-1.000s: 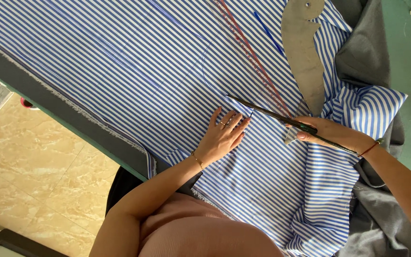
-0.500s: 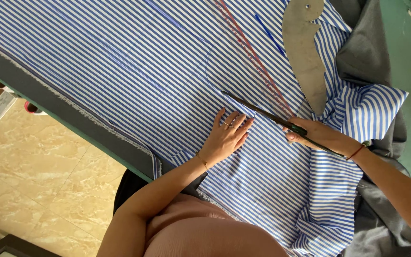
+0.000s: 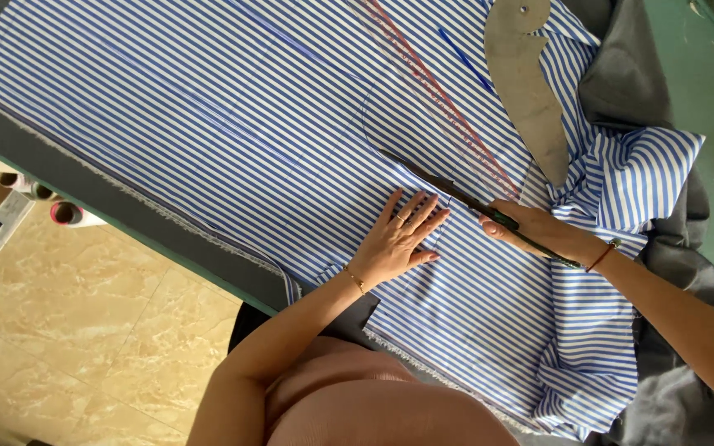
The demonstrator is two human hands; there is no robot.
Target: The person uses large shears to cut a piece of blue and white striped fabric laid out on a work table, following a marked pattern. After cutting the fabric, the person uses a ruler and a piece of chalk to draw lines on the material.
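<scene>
Advanced further along the curved chalk line: scissors [image 3: 456, 194], gripped in right hand [image 3: 539, 231], midway through striped cloth [image 3: 208, 107] on surface [image 3: 696, 74]; left hand [image 3: 398, 239] spread flat, pressing beside cut. Most of curve uncut.

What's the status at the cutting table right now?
Right hand closed on scissors, blades in striped fabric. Left hand flat on it. Grey curve template lies clear.

Striped fabric [image 3: 233, 116] spread over table [image 3: 708, 91]. Left hand [image 3: 398, 239] flat on fabric; scissors [image 3: 456, 194] just right, in right hand [image 3: 539, 231]. Curved ruler [image 3: 526, 87] near far-right corner.
</scene>
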